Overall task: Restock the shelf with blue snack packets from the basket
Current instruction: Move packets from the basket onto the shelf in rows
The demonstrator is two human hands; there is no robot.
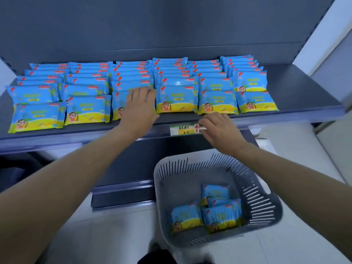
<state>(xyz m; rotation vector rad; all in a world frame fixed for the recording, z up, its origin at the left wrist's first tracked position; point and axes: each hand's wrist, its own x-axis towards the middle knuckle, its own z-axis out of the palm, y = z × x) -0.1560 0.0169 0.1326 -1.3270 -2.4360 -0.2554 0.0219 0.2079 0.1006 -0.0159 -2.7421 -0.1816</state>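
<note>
Several rows of blue and yellow snack packets point(177, 100) lie overlapping on the grey shelf point(304, 103). My left hand point(140, 106) lies flat with straight fingers on the front packet of the third row from the left, covering most of it. My right hand point(219, 128) hovers at the shelf's front lip beside the price label point(182, 129), fingers relaxed and holding nothing. Below, a grey slotted basket point(266, 202) on the floor holds several more blue packets point(185, 218).
A lower grey shelf point(122, 195) juts out under the stocked one, left of the basket. The shelf's right end has a bare strip beyond the last row. White floor tiles surround the basket; a white wall rises at the right.
</note>
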